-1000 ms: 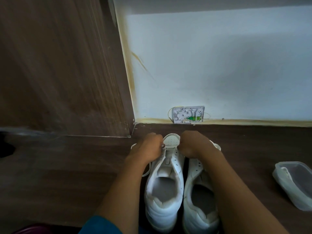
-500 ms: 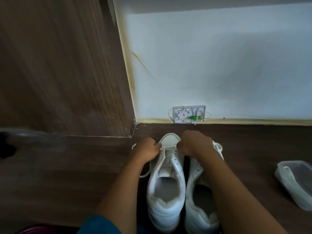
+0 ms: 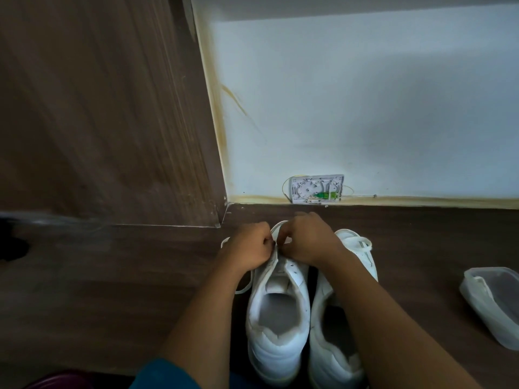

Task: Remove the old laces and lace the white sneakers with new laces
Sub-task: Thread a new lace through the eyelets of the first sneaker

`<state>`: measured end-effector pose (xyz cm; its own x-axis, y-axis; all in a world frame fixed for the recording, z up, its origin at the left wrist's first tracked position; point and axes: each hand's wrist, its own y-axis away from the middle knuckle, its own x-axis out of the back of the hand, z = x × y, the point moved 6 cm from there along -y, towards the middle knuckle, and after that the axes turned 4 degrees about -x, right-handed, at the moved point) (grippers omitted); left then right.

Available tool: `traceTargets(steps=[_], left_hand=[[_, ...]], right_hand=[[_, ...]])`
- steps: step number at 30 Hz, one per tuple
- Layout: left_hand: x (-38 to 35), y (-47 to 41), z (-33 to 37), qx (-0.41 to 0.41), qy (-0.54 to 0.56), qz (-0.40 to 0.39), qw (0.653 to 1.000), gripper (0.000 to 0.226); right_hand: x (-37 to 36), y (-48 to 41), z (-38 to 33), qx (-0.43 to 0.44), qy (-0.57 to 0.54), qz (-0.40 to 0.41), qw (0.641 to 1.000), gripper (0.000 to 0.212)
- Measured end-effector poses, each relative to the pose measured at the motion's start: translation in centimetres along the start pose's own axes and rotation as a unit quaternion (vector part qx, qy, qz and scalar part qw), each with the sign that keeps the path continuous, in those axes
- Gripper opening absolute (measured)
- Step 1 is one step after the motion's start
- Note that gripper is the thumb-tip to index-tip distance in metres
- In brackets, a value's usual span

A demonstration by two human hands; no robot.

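Head view: two white sneakers stand side by side on the floor [image 3: 112, 276], toes toward the wall [image 3: 365, 108], heels toward the person.

Hands: the left hand [image 3: 250, 245] and right hand [image 3: 306, 240] meet over the toe end of the left sneaker [image 3: 278, 318]. Both have their fingers curled tight. The left hand grips the lace [image 3: 244, 287], which loops out to the left of the shoe and lies on the floor. The right hand pinches the same lace where the two hands meet. The exact hold is hidden behind the knuckles. The upper eyelets of this shoe show bare and its tongue is exposed.

Obstructions: the right forearm crosses the right sneaker [image 3: 328, 346] and covers most of its middle. A second lace [image 3: 362, 244] lies looped on that shoe's toe.

Surroundings: a clear plastic tub [image 3: 494, 304] sits on the floor well to the right, apart from the shoes. An open white junction box [image 3: 317, 189] with a green part and thin wires sits low on the wall, just beyond the toes. A dark shape [image 3: 11, 245] shows at the left edge, too blurred to identify. A teal sleeve [image 3: 163, 374] shows at the bottom edge.

Room: dark wood-grain floor, pale wall with yellowed staining along its base and corner, and a brown wood panel [image 3: 98, 108] on the left.
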<state>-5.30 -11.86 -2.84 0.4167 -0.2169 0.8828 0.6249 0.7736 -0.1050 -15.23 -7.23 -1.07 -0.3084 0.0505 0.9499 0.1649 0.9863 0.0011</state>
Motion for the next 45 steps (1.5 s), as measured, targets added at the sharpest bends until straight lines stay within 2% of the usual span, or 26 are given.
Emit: traceTargets(steps=[4, 9, 12, 15, 19, 25, 28, 32, 37, 41, 45], left_hand=[[0.0, -0.1, 1.0, -0.017, -0.064, -0.009, 0.998, 0.007], [-0.5, -0.4, 0.8, 0.035, -0.064, -0.041, 0.996, 0.015], [-1.0, -0.5, 0.0, 0.100, 0.013, -0.047, 0.994, 0.023], [-1.3, 0.0, -1.2, 0.188, 0.123, 0.000, 0.974, 0.021], [-1.8, 0.5, -2.0, 0.225, 0.247, 0.007, 0.942, 0.019], [-1.4, 1.0, -1.9, 0.223, 0.322, 0.000, 0.920, 0.027], [-1.3, 1.0, -2.0, 0.240, 0.356, 0.016, 0.903, 0.025], [-1.3, 0.9, -2.3, 0.248, 0.331, 0.039, 0.910, 0.026], [-0.6, 0.8, -1.5, 0.207, 0.302, 0.035, 0.930, 0.027], [0.9, 0.8, -0.4, 0.157, 0.403, 0.051, 0.900, 0.035], [2.0, 0.8, 0.2, 0.122, 0.459, 0.068, 0.877, 0.033]], right_hand=[[0.0, 0.1, 0.0, 0.003, 0.011, 0.004, 1.000, 0.023], [0.0, 0.1, 0.1, 0.006, -0.001, -0.006, 1.000, 0.018], [0.0, 0.1, 0.2, -0.009, -0.004, 0.003, 1.000, 0.020], [-0.4, -0.1, 0.4, -0.011, 0.007, -0.005, 1.000, 0.022], [-0.5, -0.2, 0.5, 0.004, 0.015, -0.019, 1.000, 0.023], [-0.5, -0.4, 0.4, -0.007, 0.026, 0.005, 1.000, 0.021], [-0.2, -0.3, -0.3, 0.036, 0.048, 0.024, 0.998, 0.016], [-0.1, -0.1, -0.2, 0.050, 0.005, 0.019, 0.999, 0.011], [0.0, -0.4, 0.6, 0.008, -0.005, -0.003, 1.000, 0.014], [0.8, -0.2, 2.0, -0.054, 0.000, -0.035, 0.998, 0.007], [2.0, 0.1, 3.6, -0.109, 0.011, -0.068, 0.992, 0.026]])
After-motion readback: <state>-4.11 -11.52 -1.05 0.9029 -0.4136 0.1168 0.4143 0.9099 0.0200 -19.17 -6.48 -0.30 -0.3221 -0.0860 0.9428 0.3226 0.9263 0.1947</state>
